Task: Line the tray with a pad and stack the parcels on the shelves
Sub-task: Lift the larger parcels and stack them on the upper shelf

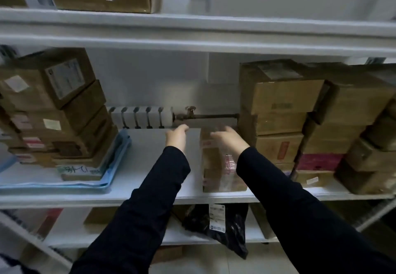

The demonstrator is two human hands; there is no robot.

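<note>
Reaching into the middle shelf (150,151), a person's hands sit at a long brown cardboard parcel (216,166) lying flat on the white board between two stacks of boxes (278,112). The left hand (176,137) hovers just beside it, fingers loosely curled, holding nothing. The right hand (228,139), blurred, lies over its far end, fingers fairly straight, not wrapped round it. The parcel looks stiff, slick with tape and probably light; its two long sides offer the surest hold.

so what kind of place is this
Likely a parcel storeroom or pickup depot: long white shelves carry stacked brown cardboard boxes with shipping labels, and a black plastic mailer bag with a printed label lies on the shelf below.
</note>
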